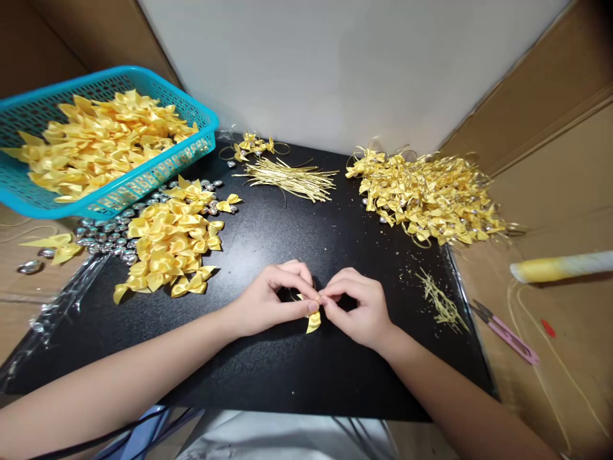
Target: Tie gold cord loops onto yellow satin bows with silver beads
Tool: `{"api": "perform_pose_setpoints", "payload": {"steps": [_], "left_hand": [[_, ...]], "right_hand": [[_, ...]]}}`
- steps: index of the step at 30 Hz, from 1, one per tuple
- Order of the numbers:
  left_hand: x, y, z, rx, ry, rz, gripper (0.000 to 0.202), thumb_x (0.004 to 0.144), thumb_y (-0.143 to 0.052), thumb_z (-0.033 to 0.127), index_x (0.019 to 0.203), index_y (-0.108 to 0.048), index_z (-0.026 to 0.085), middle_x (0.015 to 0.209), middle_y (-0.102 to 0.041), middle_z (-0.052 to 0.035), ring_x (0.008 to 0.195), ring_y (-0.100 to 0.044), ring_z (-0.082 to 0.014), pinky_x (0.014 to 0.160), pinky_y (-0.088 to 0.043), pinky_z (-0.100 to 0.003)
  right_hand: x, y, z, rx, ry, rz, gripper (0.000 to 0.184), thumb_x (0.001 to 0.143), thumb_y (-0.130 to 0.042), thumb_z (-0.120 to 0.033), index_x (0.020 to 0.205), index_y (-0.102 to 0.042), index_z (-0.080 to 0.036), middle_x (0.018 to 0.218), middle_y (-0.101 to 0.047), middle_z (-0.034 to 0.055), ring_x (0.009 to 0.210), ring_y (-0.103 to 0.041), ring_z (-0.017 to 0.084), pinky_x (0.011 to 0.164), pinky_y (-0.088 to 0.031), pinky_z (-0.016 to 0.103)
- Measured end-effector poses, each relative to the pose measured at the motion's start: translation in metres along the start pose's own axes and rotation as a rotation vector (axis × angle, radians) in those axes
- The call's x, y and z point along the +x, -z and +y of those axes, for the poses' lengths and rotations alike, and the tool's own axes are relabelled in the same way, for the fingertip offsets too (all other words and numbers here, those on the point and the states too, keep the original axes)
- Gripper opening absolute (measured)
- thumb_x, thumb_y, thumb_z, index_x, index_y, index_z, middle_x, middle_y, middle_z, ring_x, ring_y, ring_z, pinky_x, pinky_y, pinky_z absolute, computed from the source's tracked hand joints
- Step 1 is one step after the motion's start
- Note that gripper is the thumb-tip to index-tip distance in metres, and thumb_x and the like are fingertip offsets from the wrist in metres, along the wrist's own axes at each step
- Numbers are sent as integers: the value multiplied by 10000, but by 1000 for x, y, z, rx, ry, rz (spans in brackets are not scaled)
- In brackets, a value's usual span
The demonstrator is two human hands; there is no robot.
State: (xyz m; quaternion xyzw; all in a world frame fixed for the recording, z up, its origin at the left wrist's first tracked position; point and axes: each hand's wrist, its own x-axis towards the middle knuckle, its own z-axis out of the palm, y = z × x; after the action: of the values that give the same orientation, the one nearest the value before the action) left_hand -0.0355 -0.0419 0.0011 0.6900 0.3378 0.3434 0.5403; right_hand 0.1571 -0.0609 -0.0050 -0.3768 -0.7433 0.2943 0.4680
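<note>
Over the front middle of the black table, my left hand (282,297) pinches a small yellow ribbon bow (313,322) between thumb and fingers. A bit of thin cord shows behind those fingers. My right hand (357,303) meets the left at the fingertips, its thumb and forefinger pressed together beside the bow. What the right fingertips hold is too small to make out. Left of my hands lies a heap of yellow bows (167,239), with silver beads (108,236) next to it. Straight ahead is a bundle of gold cords (292,179).
A turquoise basket (143,182) full of yellow bows stands at the back left. At the back right are piled bows with gold loops (431,195). Cord scraps (440,300) lie near the right edge, beside pink thread snips (507,335) and a yellow-white roll (560,265) on cardboard.
</note>
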Motion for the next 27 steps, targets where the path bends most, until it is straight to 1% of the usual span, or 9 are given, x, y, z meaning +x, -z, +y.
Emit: {"api": "perform_pose_setpoints", "payload": {"steps": [2,5,10,15,18,22,27], "left_hand": [[-1,-1,-1,-63,38,30,143,767,-737,351,779,-788,217,658,-591,-12,632,-528,-119,615,-430,-259],[-2,-2,-3,-102,74,74,185,752,-748,396,784,-795,219,630,-568,-10,589,-507,-107,556,-411,-244],[-4,-3,-7,-125,97,108,202,763,-741,399,849,-799,226,643,-574,-15,559,-494,-93,490,-375,-215],[-3,-4,-5,-98,73,120,209,764,-742,392,847,-799,209,632,-585,-18,532,-474,-78,462,-356,-193],[-3,-4,-4,-57,41,118,196,787,-724,365,860,-795,198,637,-598,-22,524,-475,-73,462,-369,-187],[-5,-5,-3,5,-8,125,135,791,-721,290,858,-792,196,657,-624,-24,529,-502,-74,469,-396,-183],[-6,-7,-2,48,-69,117,94,785,-708,194,841,-784,182,675,-646,-25,522,-529,-67,464,-411,-167]], "right_hand": [[0,-3,0,-70,84,10,131,787,-611,-130,720,-657,-233,617,-652,-10,562,-601,132,618,-471,319],[1,-5,1,-167,174,21,151,800,-598,-134,698,-637,-238,614,-659,-14,553,-603,127,603,-445,322],[1,-5,2,-233,231,50,138,795,-608,-129,721,-640,-241,629,-670,-16,548,-600,125,611,-423,331],[0,-4,1,-253,284,94,116,782,-616,-105,775,-637,-219,638,-660,-17,552,-595,116,624,-409,322],[0,-5,2,-264,317,118,102,784,-608,-100,776,-633,-198,636,-649,-13,548,-580,109,626,-401,316],[1,-5,1,-271,337,98,95,784,-599,-99,762,-617,-189,630,-638,-11,542,-566,106,622,-395,313],[0,-4,-1,-258,325,73,101,785,-573,-101,755,-599,-194,630,-638,-12,537,-556,105,625,-400,313]]}}
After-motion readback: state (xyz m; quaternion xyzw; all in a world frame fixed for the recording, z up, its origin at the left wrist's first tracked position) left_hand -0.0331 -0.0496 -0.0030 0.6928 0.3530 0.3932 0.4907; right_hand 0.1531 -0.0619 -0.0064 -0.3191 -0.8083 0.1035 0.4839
